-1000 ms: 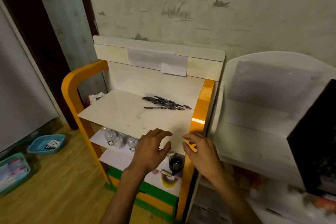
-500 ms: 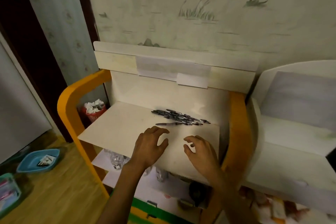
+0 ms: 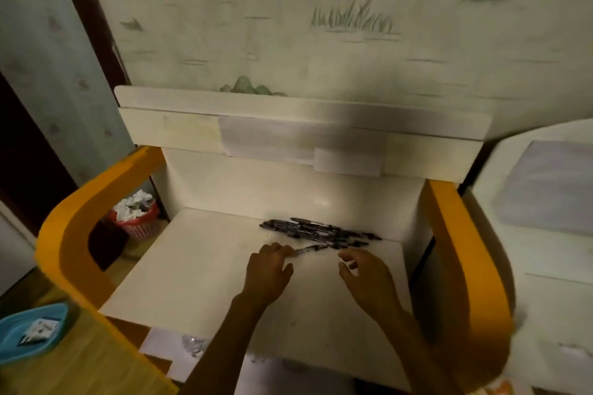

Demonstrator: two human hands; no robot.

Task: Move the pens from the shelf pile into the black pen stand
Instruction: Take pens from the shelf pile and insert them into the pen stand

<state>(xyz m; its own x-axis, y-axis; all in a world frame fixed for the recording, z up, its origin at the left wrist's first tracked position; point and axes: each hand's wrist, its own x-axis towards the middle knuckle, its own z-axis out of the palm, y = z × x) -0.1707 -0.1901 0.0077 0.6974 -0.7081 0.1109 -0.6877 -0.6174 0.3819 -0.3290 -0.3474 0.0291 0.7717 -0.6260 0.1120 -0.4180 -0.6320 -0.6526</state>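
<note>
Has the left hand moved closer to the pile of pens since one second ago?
Yes. The left hand moved from the shelf's front edge toward the pen pile.

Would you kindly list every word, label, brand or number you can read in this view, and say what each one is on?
None can be read.
Pens in the pile: any print on the barrels is too small and blurred.
Pale paper patches on the shelf back panel: blank as far as shows.
Packet in the blue tray: dark marks, too blurred to read.
Wallpaper: painted reeds and birds only, no text.
</note>
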